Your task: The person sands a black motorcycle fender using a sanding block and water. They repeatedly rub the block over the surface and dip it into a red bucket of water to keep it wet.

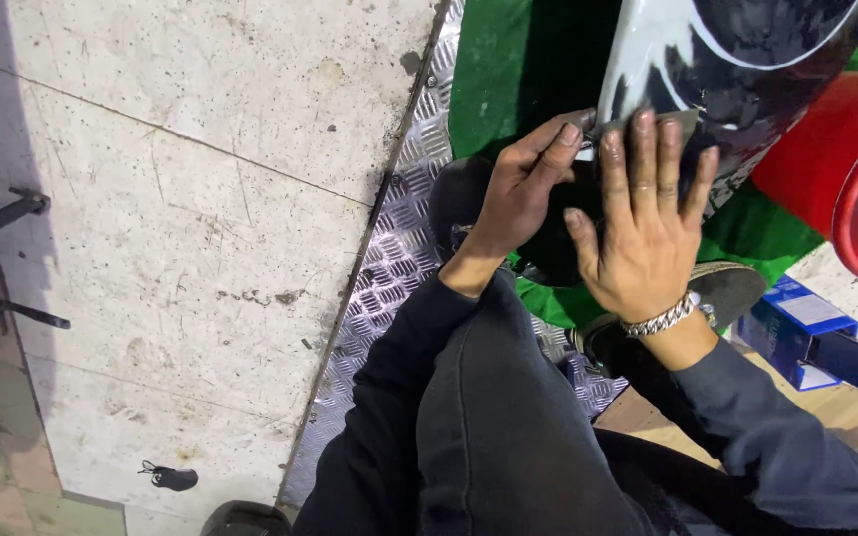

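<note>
Hands first — both of mine are up on the shiny grey and black panel point(737, 60), the curved one that hangs down from the top right. My right hand point(647, 233) lies flat on it with the fingers spread wide, and a silver chain sits on that wrist. My left hand point(523, 189) is just beside it, the fingers bent and pinching at the panel's lower edge, where a small dark flat piece pokes out; I cannot tell what that piece is. The panel runs up and away to the right of my hands — the right hand covers more of it. Green cloth point(518, 69) lies under it, a red tub point(851, 169) stands to the right, and bumpy metal floor point(399, 248) runs below my knee.
</note>
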